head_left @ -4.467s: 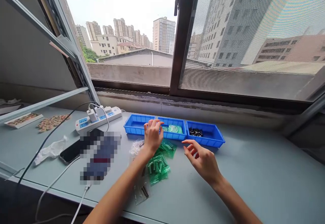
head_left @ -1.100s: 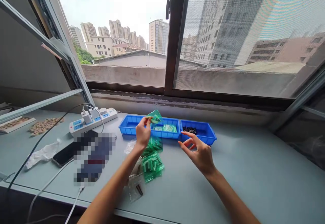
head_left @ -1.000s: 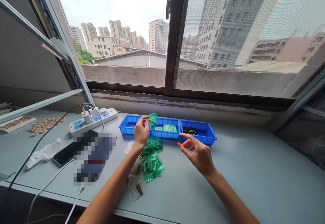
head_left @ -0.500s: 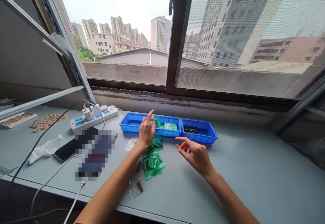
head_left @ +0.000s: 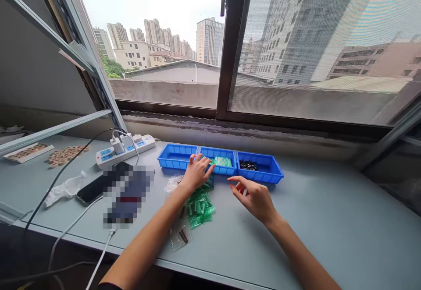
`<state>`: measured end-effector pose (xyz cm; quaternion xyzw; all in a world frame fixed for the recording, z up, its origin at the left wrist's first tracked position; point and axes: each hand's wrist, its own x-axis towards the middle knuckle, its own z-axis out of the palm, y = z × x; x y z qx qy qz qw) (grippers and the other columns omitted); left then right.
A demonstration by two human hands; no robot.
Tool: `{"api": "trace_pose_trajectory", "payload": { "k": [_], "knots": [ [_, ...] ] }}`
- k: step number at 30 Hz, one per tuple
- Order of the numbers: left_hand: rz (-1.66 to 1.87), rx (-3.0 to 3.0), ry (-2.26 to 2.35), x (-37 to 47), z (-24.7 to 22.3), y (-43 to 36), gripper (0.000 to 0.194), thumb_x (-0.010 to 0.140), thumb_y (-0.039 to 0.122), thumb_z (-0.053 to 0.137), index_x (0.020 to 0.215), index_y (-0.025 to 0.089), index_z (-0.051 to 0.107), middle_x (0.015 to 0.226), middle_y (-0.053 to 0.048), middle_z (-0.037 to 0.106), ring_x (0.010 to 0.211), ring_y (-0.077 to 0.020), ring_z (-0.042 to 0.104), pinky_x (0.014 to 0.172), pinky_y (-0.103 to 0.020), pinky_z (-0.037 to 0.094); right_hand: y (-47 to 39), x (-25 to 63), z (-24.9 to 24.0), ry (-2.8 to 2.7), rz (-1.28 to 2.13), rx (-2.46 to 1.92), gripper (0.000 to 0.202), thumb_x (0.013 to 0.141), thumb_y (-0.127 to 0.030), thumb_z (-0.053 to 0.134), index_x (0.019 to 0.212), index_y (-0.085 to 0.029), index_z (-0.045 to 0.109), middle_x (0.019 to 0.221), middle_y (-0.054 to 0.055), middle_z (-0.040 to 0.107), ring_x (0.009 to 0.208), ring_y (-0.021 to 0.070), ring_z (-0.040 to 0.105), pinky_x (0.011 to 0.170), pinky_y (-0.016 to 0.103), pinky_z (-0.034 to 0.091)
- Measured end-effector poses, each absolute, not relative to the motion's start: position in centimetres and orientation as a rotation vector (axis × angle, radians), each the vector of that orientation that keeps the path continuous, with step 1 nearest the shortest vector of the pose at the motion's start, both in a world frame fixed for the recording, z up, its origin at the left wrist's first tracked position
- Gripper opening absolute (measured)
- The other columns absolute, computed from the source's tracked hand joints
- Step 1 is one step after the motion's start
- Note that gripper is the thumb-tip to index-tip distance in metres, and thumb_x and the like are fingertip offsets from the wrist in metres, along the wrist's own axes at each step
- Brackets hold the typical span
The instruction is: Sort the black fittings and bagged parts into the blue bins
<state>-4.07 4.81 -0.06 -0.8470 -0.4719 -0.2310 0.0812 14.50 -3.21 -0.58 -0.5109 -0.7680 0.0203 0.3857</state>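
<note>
Our pale blue-grey worktop (head_left: 329,228) runs beneath a dark-framed window (head_left: 226,71), tall buildings (head_left: 212,40) beyond it. Along its back, three blue bins (head_left: 224,170) stand end to end; the middle one bears pale-green packets (head_left: 223,161), the right one small dark parts (head_left: 248,165). Our left hand (head_left: 196,172) reaches over the middle bin's front edge, fingers loosely spread; we cannot tell whether its grip holds anything. Our right hand (head_left: 252,196) hovers before the right bin, its grip narrow, thumb and forefinger tips apart. Green packets (head_left: 201,209) and a clear bag (head_left: 180,236) lie nearer us. To our left are a white power strip (head_left: 148,144), a black phone (head_left: 87,194), crumpled white material (head_left: 66,190) and small tan pieces (head_left: 62,157), near a metal frame (head_left: 110,97).
</note>
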Motion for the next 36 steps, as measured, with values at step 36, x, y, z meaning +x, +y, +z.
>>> {"api": "trace_pose_trajectory", "payload": {
  "k": [36],
  "knots": [
    [-1.677,-2.923,-1.321,-2.1,3.8,1.3,0.021,0.084,0.034,0.052,0.08,0.018,0.066,0.077,-0.003,0.061,0.059,-0.0089,0.054,0.047,-0.019,0.04,-2.9,13.9,-0.2,-1.586,0.409,-1.391,0.044,0.072,-0.046,0.061,0.11,-0.024,0.055,0.088,0.001,0.068,0.048,0.012,0.06,0.054,0.027,0.049]
  ]
}}
